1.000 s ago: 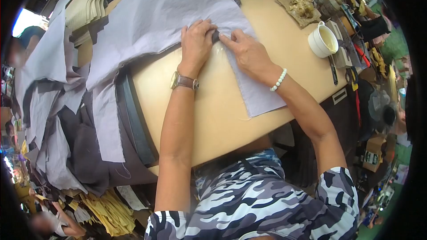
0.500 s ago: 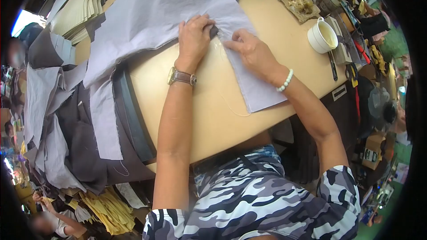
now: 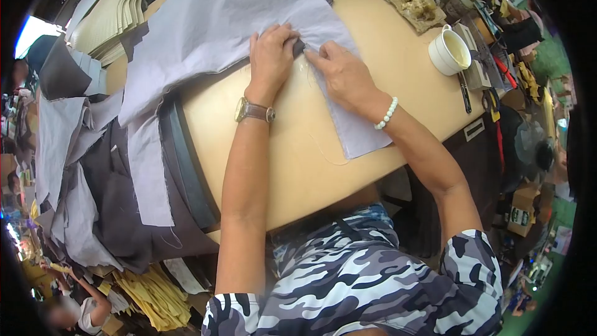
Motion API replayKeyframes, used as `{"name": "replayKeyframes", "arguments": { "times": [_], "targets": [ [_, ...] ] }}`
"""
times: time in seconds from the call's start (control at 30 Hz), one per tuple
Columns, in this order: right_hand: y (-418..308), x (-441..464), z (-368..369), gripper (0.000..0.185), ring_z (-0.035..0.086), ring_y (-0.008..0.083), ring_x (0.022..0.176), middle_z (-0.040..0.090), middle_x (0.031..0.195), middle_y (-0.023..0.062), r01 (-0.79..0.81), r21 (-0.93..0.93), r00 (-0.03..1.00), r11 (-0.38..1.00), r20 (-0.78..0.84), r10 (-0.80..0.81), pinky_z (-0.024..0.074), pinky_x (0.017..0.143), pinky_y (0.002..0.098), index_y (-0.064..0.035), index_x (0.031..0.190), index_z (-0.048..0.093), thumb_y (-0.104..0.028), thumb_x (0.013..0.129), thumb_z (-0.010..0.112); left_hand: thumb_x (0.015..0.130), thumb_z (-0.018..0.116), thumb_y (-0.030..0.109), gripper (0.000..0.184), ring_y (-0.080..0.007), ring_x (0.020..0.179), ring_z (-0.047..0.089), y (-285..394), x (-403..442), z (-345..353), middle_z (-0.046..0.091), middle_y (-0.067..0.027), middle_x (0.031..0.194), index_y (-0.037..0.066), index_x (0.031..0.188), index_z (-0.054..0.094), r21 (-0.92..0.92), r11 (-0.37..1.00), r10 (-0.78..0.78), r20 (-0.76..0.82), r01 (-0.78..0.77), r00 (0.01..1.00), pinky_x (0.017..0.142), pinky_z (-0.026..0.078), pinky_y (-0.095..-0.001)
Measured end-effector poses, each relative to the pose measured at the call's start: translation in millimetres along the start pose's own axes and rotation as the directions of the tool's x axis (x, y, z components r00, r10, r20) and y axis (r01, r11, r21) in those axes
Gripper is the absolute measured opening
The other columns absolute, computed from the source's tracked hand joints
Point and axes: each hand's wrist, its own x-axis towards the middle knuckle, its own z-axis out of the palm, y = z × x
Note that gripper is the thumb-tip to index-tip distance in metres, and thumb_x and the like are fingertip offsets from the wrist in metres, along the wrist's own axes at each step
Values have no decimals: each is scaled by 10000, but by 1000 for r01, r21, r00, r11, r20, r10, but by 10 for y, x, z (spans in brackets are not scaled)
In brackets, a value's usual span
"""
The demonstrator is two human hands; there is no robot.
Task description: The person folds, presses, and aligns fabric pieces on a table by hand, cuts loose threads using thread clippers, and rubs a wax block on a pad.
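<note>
while the pale lavender fabric sheet point(image 3: 230, 18) spreads beyond both hands, the left hand point(image 3: 272, 56) presses its dark edge (fingers bent); the right hand point(image 3: 345, 74) points, unclenched, touching beside it.

I see a smooth tan table point(image 3: 292, 168) under the grip. Far to the left of the grip, I see bright white light point(image 3: 34, 36). Far to the right is a green floor point(image 3: 551, 60), and a brown cardboard box point(image 3: 524, 202) sits lower down.

2 hands point(image 3: 309, 65) on grey fabric point(image 3: 242, 12), white cup point(image 3: 445, 55)
</note>
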Motion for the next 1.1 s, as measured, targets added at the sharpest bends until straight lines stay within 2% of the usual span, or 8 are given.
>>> {"name": "replayKeyframes", "arguments": {
  "times": [0.27, 0.37, 0.47, 0.57, 0.7, 0.8, 0.9, 1.1],
  "targets": [
    [-236, -549, -275, 274, 568, 295, 859, 542, 960, 135, 25, 55, 1000, 998, 8, -26, 478, 759, 377, -35, 1011, 635, -8, 771, 505, 859, 571, 141, 166, -283, 1160, 531, 13, -11, 0, 628, -88, 1180, 101, 972, 685, -15, 1000, -9, -6, 9, 1000, 1004, 307, -510],
    [-178, -644, -442, 266, 576, 309, 870, 555, 967, 147, -46, 285, 994, 958, 109, 15, 480, 771, 354, -12, 981, 637, 29, 758, 497, 860, 573, 136, 159, -287, 1156, 533, 3, -19, 4, 627, -90, 1182, 98, 967, 685, 2, 1000, 4, -11, -4, 1000, 1001, 309, -510],
    [179, -429, -574, 304, 596, 264, 854, 571, 936, 139, -264, 388, 956, 883, -17, 293, 490, 736, 325, -5, 1029, 611, 51, 765, 470, 850, 571, 118, 136, -302, 1116, 544, 42, -18, -16, 639, -107, 1138, 72, 909, 685, -43, 999, 8, -27, -9, 1000, 994, 309, -514],
    [784, -62, -634, 369, 572, 173, 779, 571, 924, 96, -375, 830, 710, 413, -30, 704, 482, 692, 281, -68, 1192, 502, 14, 834, 466, 852, 567, 112, 139, -296, 1111, 544, 17, -22, 2, 639, -106, 1135, 70, 916, 683, -26, 1000, 14, -27, -14, 1000, 998, 304, -517],
    [1584, 284, -645, 429, 543, 164, 734, 563, 889, 85, 74, 991, 558, -110, 50, 828, 472, 642, 317, -49, 1305, 353, -2, 884, 425, 862, 561, 115, 144, -295, 1129, 536, 52, -13, -25, 628, -98, 1168, 68, 927, 681, -7, 1000, -5, 0, 5, 1000, 1003, 297, -520],
    [1935, 347, -456, 298, 543, 178, 739, 559, 893, 78, 373, 876, 476, -305, 101, 874, 456, 681, 349, -31, 1200, 442, -46, 903, 466, 866, 558, 111, 148, -297, 1153, 526, 58, -17, -24, 624, -100, 1178, 72, 938, 681, -16, 1000, -22, 5, 22, 1000, 1020, 287, -513],
    [1941, 230, -293, 183, 545, 193, 757, 567, 934, 83, 568, 618, 633, -544, 95, 768, 443, 723, 365, -42, 1093, 510, -94, 919, 492, 869, 557, 110, 152, -295, 1170, 517, 52, -20, -25, 622, -103, 1182, 79, 951, 681, -33, 999, -34, 18, 35, 999, 1039, 275, -501],
    [1784, 158, -254, 176, 545, 194, 781, 587, 987, 103, 706, 479, 537, -521, 116, 835, 439, 740, 367, -29, 1066, 537, -123, 930, 479, 866, 563, 112, 154, -296, 1171, 519, 22, -16, -4, 616, -106, 1194, 85, 961, 682, -24, 999, -23, 22, 23, 999, 1047, 272, -494]
  ]
}}
